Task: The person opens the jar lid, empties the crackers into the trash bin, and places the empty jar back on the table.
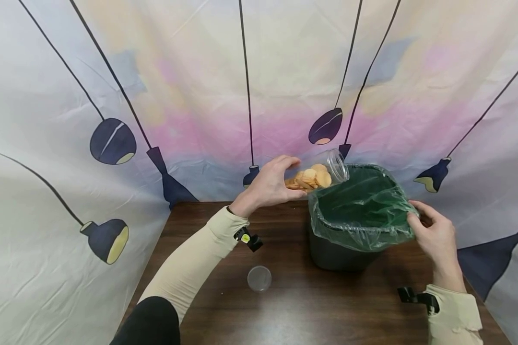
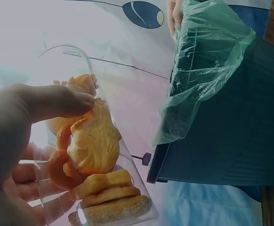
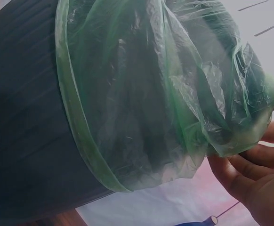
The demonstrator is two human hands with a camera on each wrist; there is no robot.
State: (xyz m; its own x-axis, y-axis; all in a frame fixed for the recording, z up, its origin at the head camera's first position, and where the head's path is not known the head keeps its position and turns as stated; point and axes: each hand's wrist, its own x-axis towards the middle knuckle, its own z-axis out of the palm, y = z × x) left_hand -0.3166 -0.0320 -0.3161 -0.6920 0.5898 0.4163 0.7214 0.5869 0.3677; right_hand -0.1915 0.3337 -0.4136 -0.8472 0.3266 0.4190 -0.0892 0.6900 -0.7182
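My left hand (image 1: 273,183) grips a clear plastic jar (image 1: 337,166), tipped on its side with the open mouth towards the bin's left rim. Inside it lie several golden snacks (image 1: 314,176); the left wrist view shows ring-shaped, round and stick-like pieces (image 2: 97,146). A dark bin (image 1: 338,254) stands upright on the table, lined with a green plastic bag (image 1: 362,237) folded over its rim. At the bin's right edge my right hand (image 1: 437,235) pinches the bag between thumb and fingers. The bin's bottom is hidden.
A round clear lid (image 1: 259,278) lies flat on the brown wooden table (image 1: 302,306), left of the bin. Behind the table hangs a cloth backdrop (image 1: 198,96) printed with lamps.
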